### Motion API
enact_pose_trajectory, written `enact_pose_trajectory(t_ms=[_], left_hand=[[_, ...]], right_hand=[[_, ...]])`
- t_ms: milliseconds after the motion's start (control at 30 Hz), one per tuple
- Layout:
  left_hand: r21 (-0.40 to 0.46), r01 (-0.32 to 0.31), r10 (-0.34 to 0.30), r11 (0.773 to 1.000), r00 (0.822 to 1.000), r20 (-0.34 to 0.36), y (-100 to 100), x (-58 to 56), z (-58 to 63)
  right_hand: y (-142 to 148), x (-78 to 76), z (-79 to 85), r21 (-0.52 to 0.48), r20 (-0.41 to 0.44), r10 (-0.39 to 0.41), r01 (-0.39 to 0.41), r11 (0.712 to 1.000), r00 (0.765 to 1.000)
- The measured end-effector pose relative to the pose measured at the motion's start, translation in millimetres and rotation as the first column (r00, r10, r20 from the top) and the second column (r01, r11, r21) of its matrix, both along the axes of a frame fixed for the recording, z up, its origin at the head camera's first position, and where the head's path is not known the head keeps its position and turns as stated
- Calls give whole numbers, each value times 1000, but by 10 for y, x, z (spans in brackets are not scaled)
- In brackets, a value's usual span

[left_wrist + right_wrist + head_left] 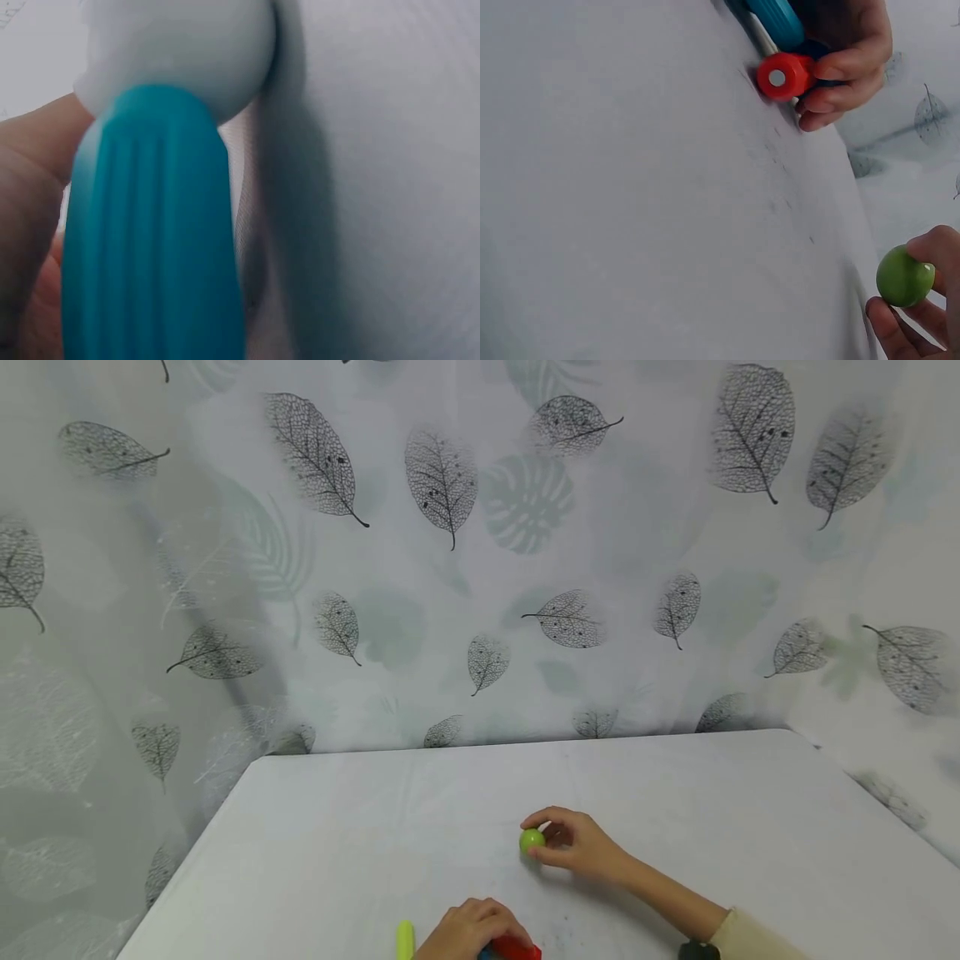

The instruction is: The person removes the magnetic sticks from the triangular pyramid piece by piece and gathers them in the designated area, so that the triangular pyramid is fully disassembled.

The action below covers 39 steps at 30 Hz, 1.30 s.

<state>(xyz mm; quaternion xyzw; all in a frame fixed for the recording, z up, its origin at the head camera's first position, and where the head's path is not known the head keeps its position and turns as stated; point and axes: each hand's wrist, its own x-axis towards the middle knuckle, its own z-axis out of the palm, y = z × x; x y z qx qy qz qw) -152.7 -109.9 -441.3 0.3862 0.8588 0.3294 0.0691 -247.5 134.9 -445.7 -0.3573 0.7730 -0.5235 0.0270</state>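
Note:
My right hand (581,847) pinches a small green ball (532,841) between thumb and fingertips, close over the white table. In the right wrist view the green ball (905,276) shows smooth and glossy. Nearer the front, my left hand (467,931) has its fingers curled over a red stick (781,76) with a round grey centre in its end. Dark blue shows beside the red under those fingers. Close to the left wrist camera, a ridged teal stick (157,225) meets a white ball (180,52). The palm hides most of what lies under it.
A yellow-green stick (405,940) lies left of the left hand at the front. The white table (337,827) ends at a leaf-patterned curtain (450,593) behind it and at the sides.

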Motion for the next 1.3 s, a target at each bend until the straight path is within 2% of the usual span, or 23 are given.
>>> enact_pose_trajectory(t_ms=[167, 400, 467, 633, 800, 900, 1133, 1300], left_hand=[[-71, -16, 14, 997, 1000, -18, -2, -12, -7], [-167, -60, 60, 984, 998, -2, -1, -20, 18], [-178, -62, 59, 982, 998, -20, -6, -31, 15], [-161, -38, 22, 986, 995, -99, -31, -45, -1], [-139, -29, 8, 990, 989, -146, -43, -40, -17], [-146, -44, 22, 988, 989, -145, -35, -25, -13], [-177, -84, 75, 981, 996, -57, -9, -1, 10], [-180, -69, 54, 981, 995, -88, -19, -15, 16]], right_hand=[[-50, -160, 0, 25, -18, -55, 55, 998, 998], [-172, -338, -4, 38, -39, -116, 118, 992, 992], [-219, -381, -1, 37, -40, -130, 131, 991, 991], [-328, -470, -1, 32, -45, -186, 187, 982, 982], [-397, -544, -15, 38, -43, -229, 231, 972, 972], [-428, -591, -21, 48, -49, -231, 234, 971, 972], [-494, -673, -26, 74, -61, -204, 209, 975, 977], [-516, -679, -28, 87, -60, -201, 206, 975, 978]])
